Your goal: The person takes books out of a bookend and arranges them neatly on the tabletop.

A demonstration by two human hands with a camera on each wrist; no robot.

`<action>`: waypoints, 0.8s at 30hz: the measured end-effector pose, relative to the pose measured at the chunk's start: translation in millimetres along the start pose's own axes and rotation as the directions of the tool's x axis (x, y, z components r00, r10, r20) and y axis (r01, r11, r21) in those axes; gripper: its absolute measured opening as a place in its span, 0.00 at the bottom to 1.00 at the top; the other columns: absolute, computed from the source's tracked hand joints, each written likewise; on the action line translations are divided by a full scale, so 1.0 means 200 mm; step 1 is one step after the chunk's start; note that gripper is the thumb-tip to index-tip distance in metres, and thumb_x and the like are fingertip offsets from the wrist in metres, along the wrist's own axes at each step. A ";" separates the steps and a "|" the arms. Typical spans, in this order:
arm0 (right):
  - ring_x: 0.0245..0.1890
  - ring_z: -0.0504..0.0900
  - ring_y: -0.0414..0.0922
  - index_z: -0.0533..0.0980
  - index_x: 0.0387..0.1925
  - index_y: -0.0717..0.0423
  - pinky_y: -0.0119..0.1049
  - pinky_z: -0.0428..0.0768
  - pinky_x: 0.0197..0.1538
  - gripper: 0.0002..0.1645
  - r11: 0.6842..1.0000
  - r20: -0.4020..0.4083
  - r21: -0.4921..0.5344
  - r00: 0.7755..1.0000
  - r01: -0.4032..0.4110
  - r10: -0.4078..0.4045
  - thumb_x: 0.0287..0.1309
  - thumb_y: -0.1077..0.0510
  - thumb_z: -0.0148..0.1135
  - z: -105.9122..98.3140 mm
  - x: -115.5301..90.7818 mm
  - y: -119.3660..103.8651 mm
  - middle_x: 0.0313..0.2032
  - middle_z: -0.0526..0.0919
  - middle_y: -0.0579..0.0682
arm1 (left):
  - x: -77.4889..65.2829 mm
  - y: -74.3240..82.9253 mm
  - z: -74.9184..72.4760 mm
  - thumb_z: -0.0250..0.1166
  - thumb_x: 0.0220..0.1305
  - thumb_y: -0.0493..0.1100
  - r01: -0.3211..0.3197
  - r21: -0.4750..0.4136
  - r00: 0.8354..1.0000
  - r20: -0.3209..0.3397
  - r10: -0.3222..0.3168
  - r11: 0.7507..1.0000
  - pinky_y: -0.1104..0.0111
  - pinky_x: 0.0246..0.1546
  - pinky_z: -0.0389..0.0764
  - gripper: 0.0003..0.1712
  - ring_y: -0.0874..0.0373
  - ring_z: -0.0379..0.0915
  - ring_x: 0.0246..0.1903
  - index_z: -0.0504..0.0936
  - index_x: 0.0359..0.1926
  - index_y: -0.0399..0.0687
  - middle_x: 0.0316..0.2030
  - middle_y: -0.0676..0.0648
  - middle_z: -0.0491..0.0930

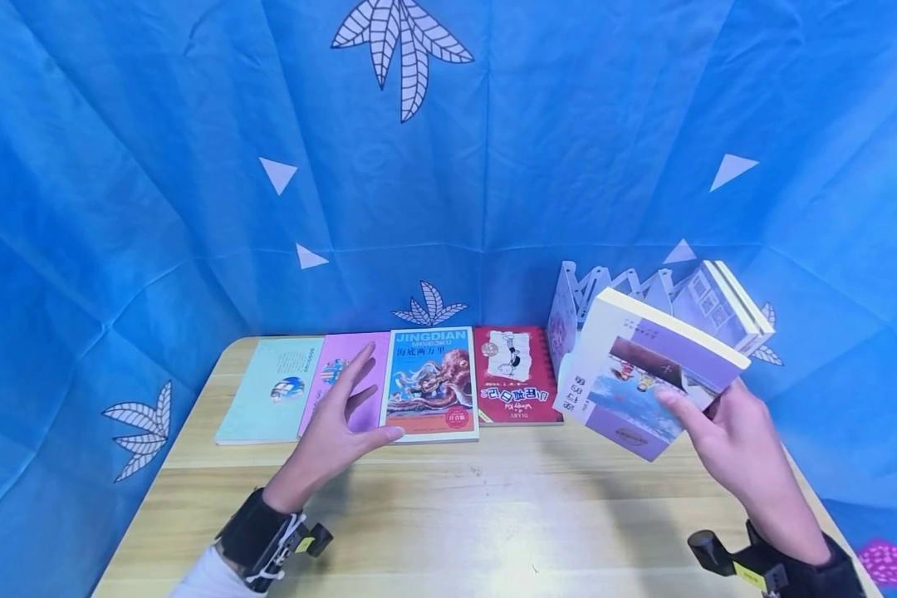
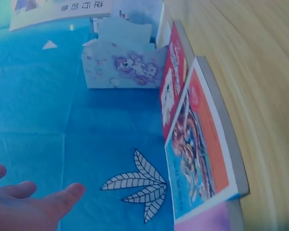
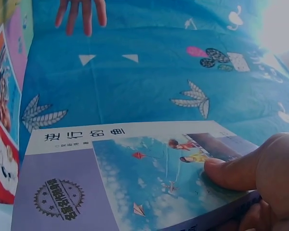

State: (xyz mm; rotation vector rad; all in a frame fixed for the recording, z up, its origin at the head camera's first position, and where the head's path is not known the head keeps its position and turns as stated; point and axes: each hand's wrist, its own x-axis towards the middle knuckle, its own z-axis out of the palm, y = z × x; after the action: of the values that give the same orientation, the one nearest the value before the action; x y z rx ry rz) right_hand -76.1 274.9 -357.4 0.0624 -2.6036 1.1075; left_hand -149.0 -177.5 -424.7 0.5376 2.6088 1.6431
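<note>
Right wrist view: pinching 逆行的鱼 paperback (image 3: pixel 135 178) in right grip (image 3: pixel 274 178), with left grip (image 3: pixel 82 12) released. Best held level, clear of far-right expanding book rack (image 1: pixel 563 320).

The wooden table (image 1: pixel 493 507) bears four books (image 1: pixel 429 390) (flat), a rack (image 1: pixel 564 320)

Left fingers (image 1: pixel 353 374) apart (right fingers (image 3: pixel 255 217) curled)

Kite book (image 1: pixel 635 390): purple, white, sky-blue
4 flat books (image 1: pixel 426 386): mint, pink, blue with orange, red
Cloth (image 1: pixel 568 124): blue, white triangles (image 1: pixel 278 174), black-veined leaves (image 1: pixel 414 79)
Counter (image 1: pixel 448 507): pale wood grain
</note>
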 end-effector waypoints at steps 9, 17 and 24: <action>0.33 0.80 0.29 0.62 0.77 0.50 0.30 0.72 0.23 0.34 0.996 0.085 0.086 0.996 0.022 -0.030 0.74 0.59 0.60 0.03 -0.01 -0.03 0.57 0.84 0.69 | 0.00 0.07 0.05 0.78 0.59 0.49 -0.029 -0.024 0.999 0.034 0.030 0.999 0.57 0.70 0.74 0.60 0.44 0.58 0.79 0.49 0.82 0.72 0.83 0.50 0.54; 0.39 0.82 0.27 0.67 0.74 0.53 0.25 0.80 0.32 0.30 0.989 0.129 0.137 0.989 0.056 -0.074 0.74 0.61 0.60 0.06 -0.03 -0.08 0.57 0.85 0.66 | -0.01 0.14 0.11 0.79 0.58 0.46 -0.104 -0.062 0.991 0.076 0.109 0.993 0.64 0.70 0.75 0.57 0.52 0.60 0.78 0.56 0.81 0.66 0.81 0.54 0.59; 0.35 0.82 0.33 0.66 0.74 0.53 0.29 0.77 0.25 0.33 0.976 0.160 0.191 0.978 0.104 -0.135 0.72 0.63 0.61 0.11 -0.06 -0.14 0.58 0.85 0.65 | -0.03 0.24 0.16 0.79 0.58 0.42 -0.130 -0.115 0.980 0.137 0.146 0.985 0.65 0.70 0.75 0.55 0.55 0.65 0.76 0.59 0.81 0.65 0.80 0.54 0.62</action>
State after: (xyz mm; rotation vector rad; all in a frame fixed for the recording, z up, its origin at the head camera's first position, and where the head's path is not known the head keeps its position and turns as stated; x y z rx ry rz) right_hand -66.6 239.0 -356.2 0.3673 -2.5975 1.3456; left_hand -123.5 -133.4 -398.5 0.8168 2.4156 1.6974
